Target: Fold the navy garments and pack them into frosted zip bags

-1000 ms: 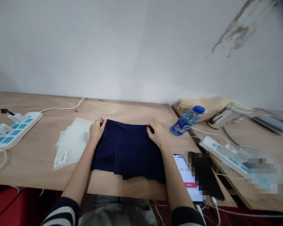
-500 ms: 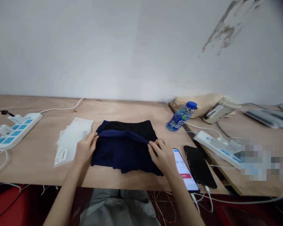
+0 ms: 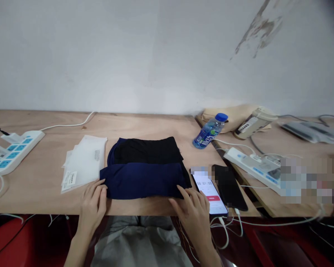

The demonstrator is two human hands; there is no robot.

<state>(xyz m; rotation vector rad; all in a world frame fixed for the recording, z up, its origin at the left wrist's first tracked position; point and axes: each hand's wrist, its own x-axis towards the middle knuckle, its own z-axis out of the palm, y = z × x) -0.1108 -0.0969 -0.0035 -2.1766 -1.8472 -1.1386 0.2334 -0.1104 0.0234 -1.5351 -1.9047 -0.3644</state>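
A dark cloth lies folded at the middle of the wooden table, with a black part (image 3: 150,149) at the back and a navy blue band (image 3: 143,180) across its front. My left hand (image 3: 94,202) rests at the band's left front corner, its fingers apart and the fingertips by the edge. At the right front corner is my right hand (image 3: 193,209), fingers spread, fingertips at the cloth's edge. Neither hand grips the cloth. Several flat, translucent white bags (image 3: 85,159) with a label lie left of the cloth.
Right of the cloth lie a lit phone (image 3: 208,191) and a black phone (image 3: 230,187). Behind them are a tilted blue-capped bottle (image 3: 210,131), a coffee cup (image 3: 254,123) and a beige bag (image 3: 231,114). Power strips lie at the left (image 3: 15,152) and right (image 3: 256,168), with white cables.
The cloth's front layer has been folded over into a narrower navy band near the table edge. Both hands have let go and moved toward the front edge. The view has shifted slightly.
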